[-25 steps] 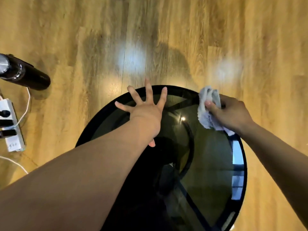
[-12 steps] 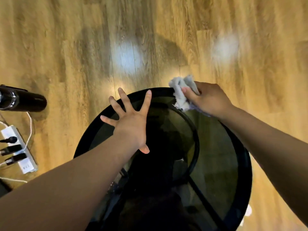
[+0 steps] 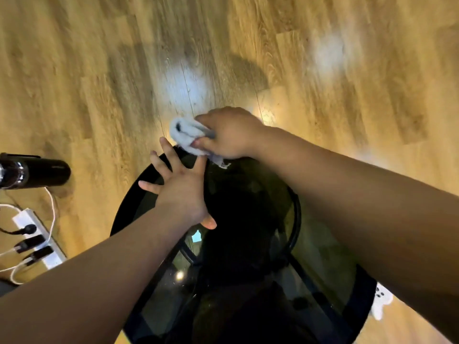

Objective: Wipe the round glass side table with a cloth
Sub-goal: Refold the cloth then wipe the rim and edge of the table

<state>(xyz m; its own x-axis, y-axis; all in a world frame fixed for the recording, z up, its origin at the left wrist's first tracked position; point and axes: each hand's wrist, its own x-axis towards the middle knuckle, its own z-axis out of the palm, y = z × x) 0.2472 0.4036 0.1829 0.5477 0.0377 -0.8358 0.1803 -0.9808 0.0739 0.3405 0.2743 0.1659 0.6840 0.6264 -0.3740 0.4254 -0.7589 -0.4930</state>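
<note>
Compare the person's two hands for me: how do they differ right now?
The left hand lies flat, fingers spread, on the round dark glass side table; the right hand curls round a crumpled pale grey cloth. The left hand rests nearer the person; the right hand reaches the far rim. Both are bare.

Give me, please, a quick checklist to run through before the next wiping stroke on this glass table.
1. Right hand grips the cloth: ok.
2. Cloth sits at the far rim of the table: ok.
3. Left hand rests spread on the glass: ok.
4. Room for a leftward stroke: probably not ok, the left fingers lie beside the cloth.
5. Glass free of smears: cannot tell, reflections.
6. Power strip apart from the table: ok.
</note>
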